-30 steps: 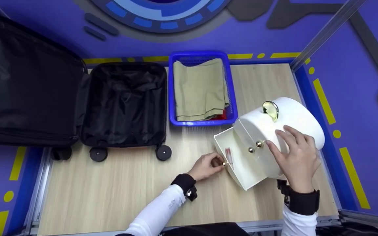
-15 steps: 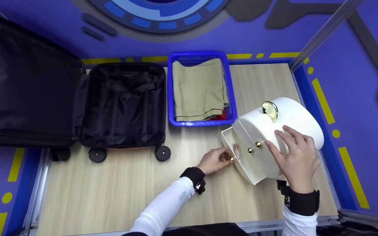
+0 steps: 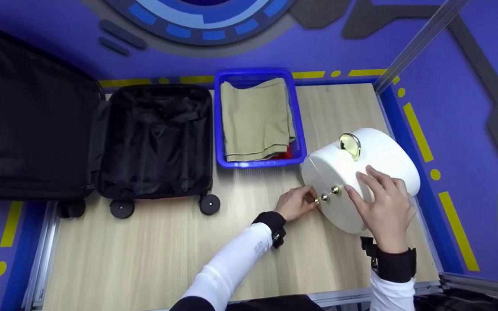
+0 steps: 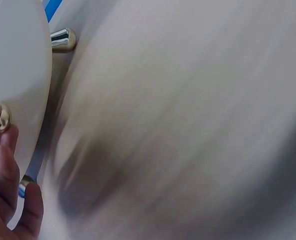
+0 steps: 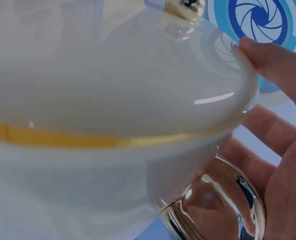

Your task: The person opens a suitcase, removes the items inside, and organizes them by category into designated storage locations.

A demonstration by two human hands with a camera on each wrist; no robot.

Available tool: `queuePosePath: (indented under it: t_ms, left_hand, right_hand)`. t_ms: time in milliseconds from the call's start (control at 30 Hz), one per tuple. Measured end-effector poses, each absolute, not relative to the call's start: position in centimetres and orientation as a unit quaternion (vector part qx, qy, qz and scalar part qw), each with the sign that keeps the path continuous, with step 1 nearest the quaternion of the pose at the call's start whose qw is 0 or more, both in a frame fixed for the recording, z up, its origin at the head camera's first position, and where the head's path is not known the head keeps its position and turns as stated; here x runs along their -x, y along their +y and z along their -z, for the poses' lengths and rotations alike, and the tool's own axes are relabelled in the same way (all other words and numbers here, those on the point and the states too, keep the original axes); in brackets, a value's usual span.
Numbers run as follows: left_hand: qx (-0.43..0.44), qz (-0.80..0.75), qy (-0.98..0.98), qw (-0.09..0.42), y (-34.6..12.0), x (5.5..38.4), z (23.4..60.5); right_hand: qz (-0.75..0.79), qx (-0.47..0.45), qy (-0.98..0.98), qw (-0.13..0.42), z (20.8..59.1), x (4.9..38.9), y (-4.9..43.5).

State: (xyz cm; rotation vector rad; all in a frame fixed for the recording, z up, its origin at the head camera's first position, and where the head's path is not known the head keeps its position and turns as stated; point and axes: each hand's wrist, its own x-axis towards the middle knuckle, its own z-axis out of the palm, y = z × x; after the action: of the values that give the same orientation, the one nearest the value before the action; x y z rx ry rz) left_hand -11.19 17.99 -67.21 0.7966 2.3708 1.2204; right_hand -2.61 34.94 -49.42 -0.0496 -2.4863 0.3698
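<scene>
A white rounded storage box with a gold handle stands at the right of the table, angled leftward. My left hand pinches the round gold drawer knob on its lower front. The drawer front lies against the box, and its inside is hidden. Two more gold knobs sit higher on the front. My right hand rests on the box, its thumb at the front edge and its fingers spread over the curved top. The right wrist view shows the thumb touching that rim.
A blue basket behind the box holds folded khaki cloth and something red. To its left lies an open black suitcase, wheels toward me. Walls stand behind and at the right; the box is near the right one.
My left hand has moved right and slightly up in the head view, and the drawer has slid shut. The lipstick-like tube inside has gone out of sight. My right hand stays on the box.
</scene>
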Motion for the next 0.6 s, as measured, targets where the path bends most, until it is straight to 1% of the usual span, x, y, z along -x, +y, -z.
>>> queuePosePath:
  t_ms: [233, 300, 400, 533, 600]
  left_hand:
    - [-0.273, -0.426, 0.845, 0.172, 17.4, 11.7, 66.6]
    - [-0.278, -0.422, 0.849, 0.155, 16.4, 11.9, 66.3]
    - [-0.319, -0.387, 0.860, 0.098, 14.6, 12.5, 65.4]
    - [-0.408, -0.290, 0.865, -0.019, 11.5, 13.2, 63.6]
    - [-0.432, -0.253, 0.863, -0.069, 9.6, 13.7, 62.6]
  right_hand:
    - [-0.142, 0.025, -0.943, 0.301, 49.4, 3.1, 34.5]
    - [-0.142, 0.025, -0.943, 0.299, 49.5, 3.2, 34.4]
    - [-0.136, 0.028, -0.944, 0.299, 49.4, 3.2, 34.4]
    - [-0.140, 0.039, -0.943, 0.299, 49.0, 2.8, 34.4]
    - [-0.142, 0.045, -0.943, 0.298, 48.8, 2.7, 34.3]
